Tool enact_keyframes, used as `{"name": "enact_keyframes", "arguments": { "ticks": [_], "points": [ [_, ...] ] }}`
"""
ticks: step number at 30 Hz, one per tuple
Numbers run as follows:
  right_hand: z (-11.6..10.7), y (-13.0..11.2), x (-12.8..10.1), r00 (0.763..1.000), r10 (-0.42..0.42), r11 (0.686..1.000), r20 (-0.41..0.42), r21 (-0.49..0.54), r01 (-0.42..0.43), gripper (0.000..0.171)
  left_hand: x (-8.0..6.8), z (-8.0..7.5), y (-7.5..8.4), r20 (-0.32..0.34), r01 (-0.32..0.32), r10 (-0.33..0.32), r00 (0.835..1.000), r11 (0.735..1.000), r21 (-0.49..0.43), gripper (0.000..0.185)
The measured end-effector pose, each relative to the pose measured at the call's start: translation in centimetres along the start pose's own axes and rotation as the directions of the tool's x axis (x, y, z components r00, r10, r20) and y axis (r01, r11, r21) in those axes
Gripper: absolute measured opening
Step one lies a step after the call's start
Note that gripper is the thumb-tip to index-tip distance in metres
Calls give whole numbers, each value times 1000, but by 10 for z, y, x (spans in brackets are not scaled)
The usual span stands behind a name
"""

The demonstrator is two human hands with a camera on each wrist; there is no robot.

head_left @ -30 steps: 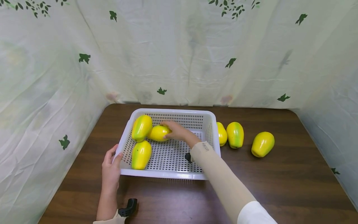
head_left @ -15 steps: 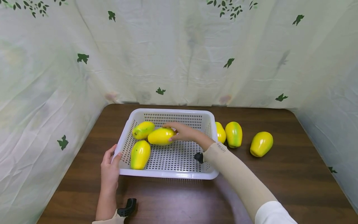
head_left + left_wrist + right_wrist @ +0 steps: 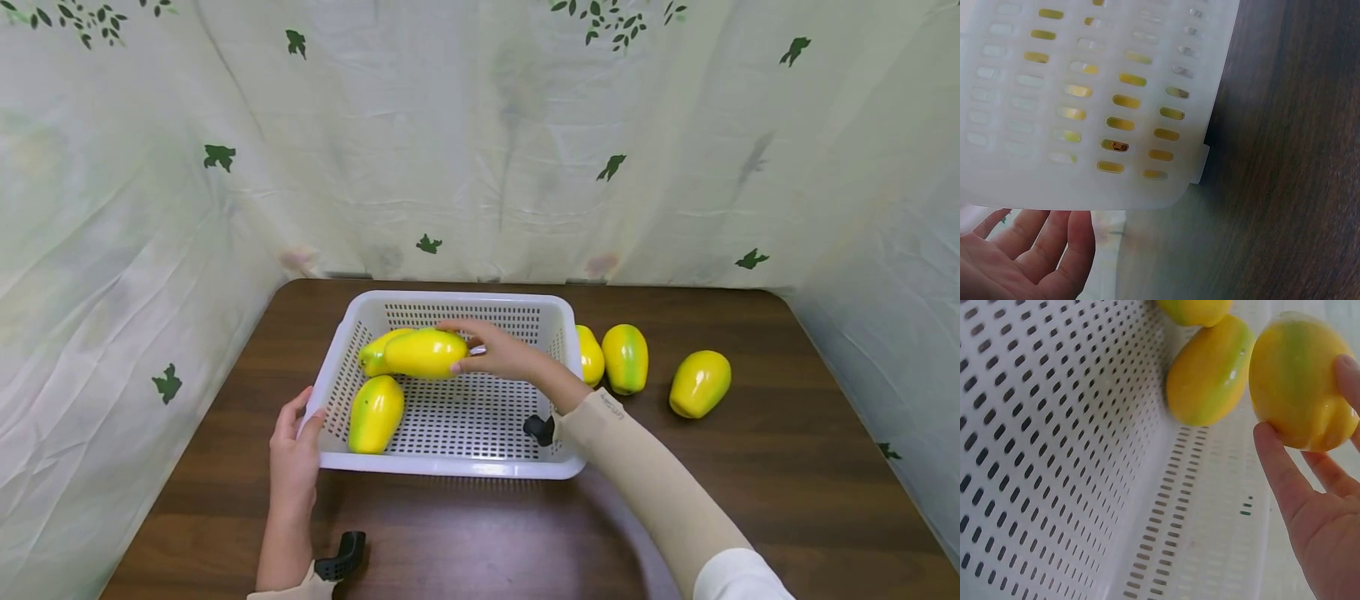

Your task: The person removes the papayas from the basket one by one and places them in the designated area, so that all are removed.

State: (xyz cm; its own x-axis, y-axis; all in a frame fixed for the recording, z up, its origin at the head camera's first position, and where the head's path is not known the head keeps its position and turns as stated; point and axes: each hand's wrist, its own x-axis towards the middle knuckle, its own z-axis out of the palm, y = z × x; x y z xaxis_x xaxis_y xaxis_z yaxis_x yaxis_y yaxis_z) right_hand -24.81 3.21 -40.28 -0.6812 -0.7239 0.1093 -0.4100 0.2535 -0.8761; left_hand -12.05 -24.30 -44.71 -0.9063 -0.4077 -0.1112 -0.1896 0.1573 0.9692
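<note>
A white perforated basket stands on a dark wooden table. My right hand grips a yellow-green papaya by one end and holds it above the basket's far left part. In the right wrist view my thumb and fingers curl round this papaya. A second papaya lies partly hidden behind it, and a third lies at the near left. My left hand rests on the basket's near left corner, its fingers straight beside the wall.
Three more papayas lie on the table right of the basket: one against its wall, one beside that, one further right. A leaf-print cloth hangs round the back and both sides. Bare table lies in front.
My right hand has lifted the papaya off the basket floor and drawn it slightly right. The far-left papaya tipped from upright onto its side. The left hand stayed put.
</note>
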Motion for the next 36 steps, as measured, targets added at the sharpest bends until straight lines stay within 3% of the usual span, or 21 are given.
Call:
{"name": "enact_keyframes", "arguments": {
  "ticks": [8, 19, 22, 26, 31, 34, 36],
  "points": [
    [-3, -1, -8, 992, 34, 998, -118, 48, -28, 60, 0, 0, 0, -1, -8, 8, 1000, 1000, -7, 46],
    [-13, -36, -30, 965, 30, 986, -262, 169, 16, 57, 0, 0, -2, -5, -20, 20, 1000, 1000, -3, 47],
    [-14, -35, -33, 954, 15, 981, -300, 188, 44, 57, 7, -2, -13, 1, -54, 54, 999, 999, -3, 48],
    [-16, -35, -40, 938, 3, 972, -348, 220, 78, 57, 27, -6, -45, 6, -96, 96, 995, 995, -7, 50],
    [-20, -37, -49, 914, 2, 965, -407, 241, 105, 57, 47, -7, -79, -43, -108, 109, 993, 994, 23, 48],
    [-22, -41, -54, 892, -4, 968, -452, 223, 117, 57, 47, -6, -78, -47, -103, 105, 993, 994, 32, 47],
    [-25, -43, -59, 876, -12, 971, -481, 205, 126, 58, 41, -6, -67, -26, -92, 92, 995, 996, 24, 48]
  ]
}}
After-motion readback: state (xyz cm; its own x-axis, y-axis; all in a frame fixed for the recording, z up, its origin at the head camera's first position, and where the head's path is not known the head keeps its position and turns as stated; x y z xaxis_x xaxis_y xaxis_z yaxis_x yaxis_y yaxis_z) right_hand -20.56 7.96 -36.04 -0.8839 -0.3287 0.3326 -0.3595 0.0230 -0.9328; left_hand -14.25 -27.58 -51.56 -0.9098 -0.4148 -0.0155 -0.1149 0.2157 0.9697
